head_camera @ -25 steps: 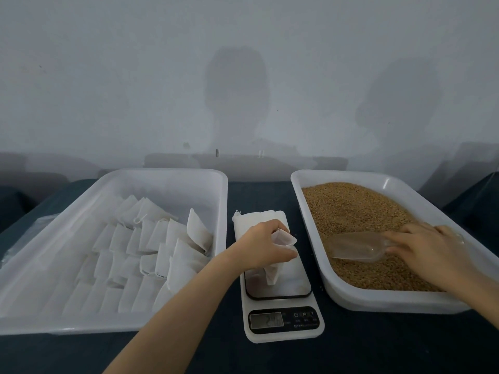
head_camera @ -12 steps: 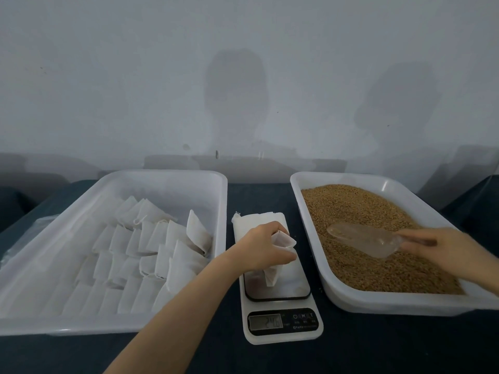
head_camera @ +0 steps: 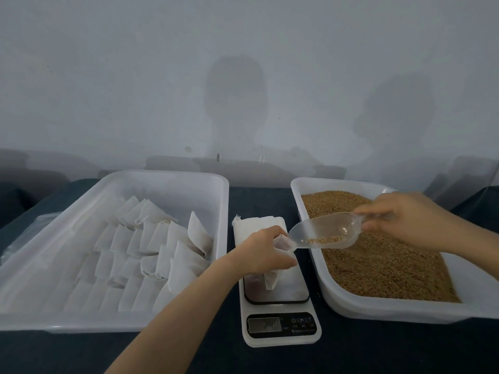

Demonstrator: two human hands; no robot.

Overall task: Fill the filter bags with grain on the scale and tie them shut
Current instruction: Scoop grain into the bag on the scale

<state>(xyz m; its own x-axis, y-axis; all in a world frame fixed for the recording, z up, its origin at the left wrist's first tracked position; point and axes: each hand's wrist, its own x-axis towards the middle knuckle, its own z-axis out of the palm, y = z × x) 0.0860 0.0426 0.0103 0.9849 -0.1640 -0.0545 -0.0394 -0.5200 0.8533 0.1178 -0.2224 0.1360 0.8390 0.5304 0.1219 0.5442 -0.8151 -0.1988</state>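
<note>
Closest to me the scale [head_camera: 280, 317] sits on the dark table [head_camera: 391, 352] between two white trays, and on its plate my left hand [head_camera: 263, 252] grips a filter bag [head_camera: 270, 280] upright, fingers curled round its open mouth. Just beyond, over the right tray [head_camera: 378, 309] full of grain [head_camera: 378, 265], my right hand [head_camera: 405, 217] pinches the handle of a clear scoop [head_camera: 324, 230] with a little of it inside, its tip at the bag's mouth. Farther back a stack of flat bags [head_camera: 256, 225] lies behind the scale, and the left tray [head_camera: 81, 323] holds rows of white bags [head_camera: 151, 238].
</note>
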